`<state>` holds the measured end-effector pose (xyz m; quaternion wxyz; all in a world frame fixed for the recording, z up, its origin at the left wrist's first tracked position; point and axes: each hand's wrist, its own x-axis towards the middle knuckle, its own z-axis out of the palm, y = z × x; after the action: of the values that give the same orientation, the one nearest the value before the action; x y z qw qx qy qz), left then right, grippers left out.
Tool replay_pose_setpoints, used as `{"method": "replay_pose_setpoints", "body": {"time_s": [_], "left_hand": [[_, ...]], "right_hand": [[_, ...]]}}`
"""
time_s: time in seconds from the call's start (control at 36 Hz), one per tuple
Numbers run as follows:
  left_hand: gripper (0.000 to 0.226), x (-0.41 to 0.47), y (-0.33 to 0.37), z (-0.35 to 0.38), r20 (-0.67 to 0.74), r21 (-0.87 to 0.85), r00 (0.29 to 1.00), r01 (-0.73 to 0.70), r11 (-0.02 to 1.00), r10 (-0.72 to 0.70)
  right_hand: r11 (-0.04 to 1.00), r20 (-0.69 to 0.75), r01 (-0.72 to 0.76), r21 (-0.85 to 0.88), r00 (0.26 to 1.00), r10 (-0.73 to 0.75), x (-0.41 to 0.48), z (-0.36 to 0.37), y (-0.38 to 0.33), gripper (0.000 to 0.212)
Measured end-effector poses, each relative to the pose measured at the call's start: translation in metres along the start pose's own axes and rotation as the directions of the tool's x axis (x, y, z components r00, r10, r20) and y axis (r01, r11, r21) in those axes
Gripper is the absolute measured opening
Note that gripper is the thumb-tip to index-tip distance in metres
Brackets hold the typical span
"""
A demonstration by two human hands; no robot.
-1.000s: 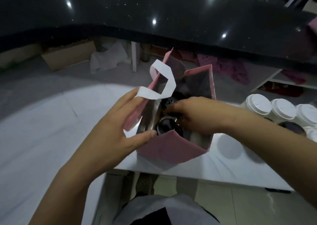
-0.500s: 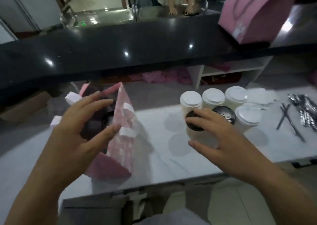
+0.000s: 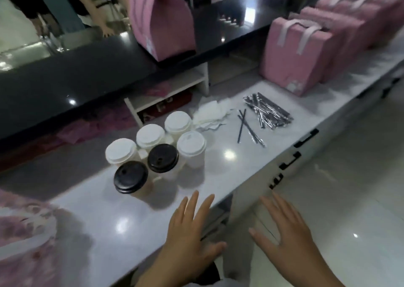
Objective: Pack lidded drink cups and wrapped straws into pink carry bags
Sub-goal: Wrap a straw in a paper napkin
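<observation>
Several lidded cups stand grouped on the white counter (image 3: pixel 240 168): two with black lids (image 3: pixel 130 177) (image 3: pixel 162 158) in front and several with white lids (image 3: pixel 121 150) behind. Wrapped straws (image 3: pixel 267 111) lie in a silvery pile to the right, with a few loose ones (image 3: pixel 247 127) beside it. The pink bag I was filling (image 3: pixel 24 232) is blurred at the far left edge. My left hand (image 3: pixel 190 236) hovers open over the counter's front edge, holding nothing. My right hand (image 3: pixel 284 236) is open too, just past the edge, above the floor.
A row of pink carry bags (image 3: pixel 293 57) stands at the back right of the counter. Another pink bag (image 3: pixel 160 19) sits on the raised black countertop (image 3: pixel 76 74). White napkins (image 3: pixel 211 114) lie behind the cups. People stand beyond the black counter. Cabinet drawers (image 3: pixel 290 157) run under the front edge.
Both hands left the pink bag, which slid out to the far left as my view swung right. The right hand came off the black-lidded cup; both hands now hover open.
</observation>
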<state>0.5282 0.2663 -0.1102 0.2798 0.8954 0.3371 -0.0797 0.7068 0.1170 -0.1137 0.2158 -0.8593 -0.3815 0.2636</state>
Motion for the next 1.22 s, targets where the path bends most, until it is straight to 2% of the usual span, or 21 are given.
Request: {"method": "replay_pose_setpoints", "body": {"time_s": [0.14,0.28,0.42,0.5,0.56,0.64,0.75,0.83,1.03,1.14,1.22], "left_hand": [[0.087,0.047,0.023,-0.003,0.029,0.013,0.997,-0.069,0.998,0.068],[0.083,0.113,0.043,-0.018,0.017,-0.013,0.997,-0.072,0.997,0.072],[0.084,0.196,0.064,-0.04,-0.007,-0.087,0.998,-0.062,0.994,0.061],[0.087,0.252,0.075,-0.056,-0.029,-0.101,0.999,-0.036,0.994,0.033],[0.086,0.283,0.08,-0.068,-0.043,-0.138,0.999,-0.018,0.99,0.012],[0.081,0.317,0.084,-0.078,-0.091,-0.254,0.994,0.03,0.967,-0.055],[0.075,0.344,0.081,-0.08,-0.135,-0.416,0.973,0.114,0.902,-0.185],[0.075,0.356,0.073,-0.079,-0.162,-0.48,0.939,0.194,0.855,-0.303],[0.078,0.371,0.051,-0.083,-0.162,-0.568,0.834,0.359,0.741,-0.528],[0.075,0.378,0.04,-0.088,-0.19,-0.545,0.757,0.449,0.708,-0.626],[0.07,0.387,0.032,-0.088,-0.229,-0.561,0.677,0.495,0.663,-0.699]], "right_hand": [[0.998,-0.032,-0.066,0.015,0.997,0.066,0.017,-0.019,0.029,0.092],[0.993,-0.037,-0.109,0.044,0.993,0.111,0.049,-0.042,0.045,0.078],[0.977,-0.039,-0.208,0.051,0.977,0.21,0.087,-0.066,0.052,0.081],[0.97,-0.007,-0.242,0.031,0.97,0.242,0.118,-0.077,0.055,0.086],[0.971,0.041,-0.238,0.015,0.971,0.237,0.142,-0.087,0.055,0.081],[0.98,0.088,-0.193,-0.042,0.977,0.196,0.179,-0.103,0.055,0.071],[0.988,0.078,-0.151,-0.035,0.985,0.153,0.227,-0.119,0.049,0.066],[0.992,0.092,-0.13,0.002,0.987,0.129,0.255,-0.119,0.048,0.062],[0.997,0.28,0.003,-0.076,0.96,0.018,0.317,-0.119,0.049,0.063],[0.977,0.335,0.166,-0.132,0.935,-0.114,0.36,-0.126,0.052,0.062],[0.941,0.426,0.266,-0.21,0.891,-0.156,0.39,-0.133,0.063,0.063]]}}
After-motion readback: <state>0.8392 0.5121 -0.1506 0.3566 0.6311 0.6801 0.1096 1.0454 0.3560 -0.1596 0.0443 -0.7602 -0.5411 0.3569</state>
